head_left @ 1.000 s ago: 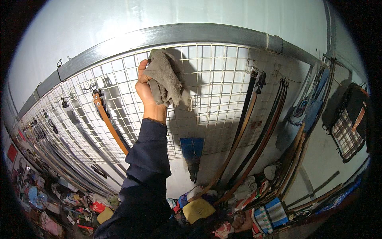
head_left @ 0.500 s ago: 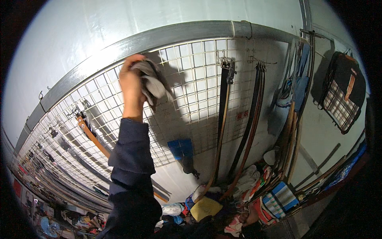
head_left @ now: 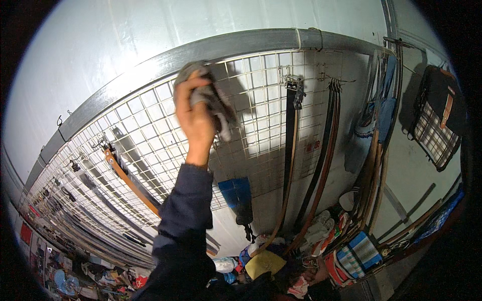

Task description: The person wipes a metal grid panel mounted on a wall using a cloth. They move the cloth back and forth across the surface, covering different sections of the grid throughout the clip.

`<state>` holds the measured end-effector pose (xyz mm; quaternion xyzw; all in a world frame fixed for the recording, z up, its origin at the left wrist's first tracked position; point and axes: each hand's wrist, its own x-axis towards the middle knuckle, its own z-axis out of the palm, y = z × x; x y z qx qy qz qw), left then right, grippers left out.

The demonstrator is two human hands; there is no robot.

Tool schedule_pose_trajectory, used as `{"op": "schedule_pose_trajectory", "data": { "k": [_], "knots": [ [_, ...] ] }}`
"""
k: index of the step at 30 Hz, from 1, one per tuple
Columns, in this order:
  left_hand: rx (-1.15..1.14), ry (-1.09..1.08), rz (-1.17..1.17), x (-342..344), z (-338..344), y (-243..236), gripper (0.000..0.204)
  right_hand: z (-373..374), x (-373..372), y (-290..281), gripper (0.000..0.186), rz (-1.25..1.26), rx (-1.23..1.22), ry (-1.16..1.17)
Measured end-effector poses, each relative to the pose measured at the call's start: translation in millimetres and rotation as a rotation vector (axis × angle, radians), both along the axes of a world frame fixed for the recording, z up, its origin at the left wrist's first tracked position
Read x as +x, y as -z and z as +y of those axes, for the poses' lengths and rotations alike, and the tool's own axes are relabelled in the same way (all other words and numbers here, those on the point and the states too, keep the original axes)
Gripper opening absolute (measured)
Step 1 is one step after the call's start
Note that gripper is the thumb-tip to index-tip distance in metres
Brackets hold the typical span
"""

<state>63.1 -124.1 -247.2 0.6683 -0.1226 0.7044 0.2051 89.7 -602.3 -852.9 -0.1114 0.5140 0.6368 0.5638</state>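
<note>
My left hand (head_left: 195,118) is raised against the white wire grid (head_left: 148,108), just under the grey metal beam (head_left: 236,41), its fingers closed on a crumpled grey-brown cloth (head_left: 213,93). Motion smears the hand and cloth. My right hand (head_left: 315,273) is low and dim beside a striped blue and red fabric item (head_left: 359,253); its fingers are too unclear to read. Belts hang from hooks on the grid: a tan one (head_left: 129,183) left of my left arm, black and brown ones (head_left: 329,143) to the right.
A black plaid bag (head_left: 434,118) and blue straps (head_left: 386,113) hang at the right. A blue flat piece (head_left: 233,193) hangs low on the grid. Heaped items, including a yellow one (head_left: 263,263), lie along the bottom, with a blue fan (head_left: 65,283) at lower left.
My left hand moved the cloth left along the grid's top, then back to the right. The view has shifted, showing more of the plaid bag.
</note>
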Motion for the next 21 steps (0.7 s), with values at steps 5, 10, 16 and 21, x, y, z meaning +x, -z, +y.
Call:
{"op": "schedule_pose_trajectory", "data": {
  "k": [5,10,16,21],
  "knots": [
    [0.295,-0.521,0.470,31.0,-4.5,-3.6,0.047,-5.7,-0.5,12.5,0.063,-0.103,0.887,0.139],
    [0.166,-0.525,0.461,56.3,-19.4,-11.8,0.040,-24.4,11.5,10.2,0.051,-0.479,0.868,0.190],
    [-0.808,1.089,0.100,47.4,3.1,-22.9,0.043,-18.0,-14.9,-6.9,0.060,-0.395,0.917,0.373],
    [-0.828,1.372,-0.114,41.8,-8.3,6.5,0.042,-6.4,-20.3,-62.7,0.050,-0.555,0.862,0.381]
  ]
}}
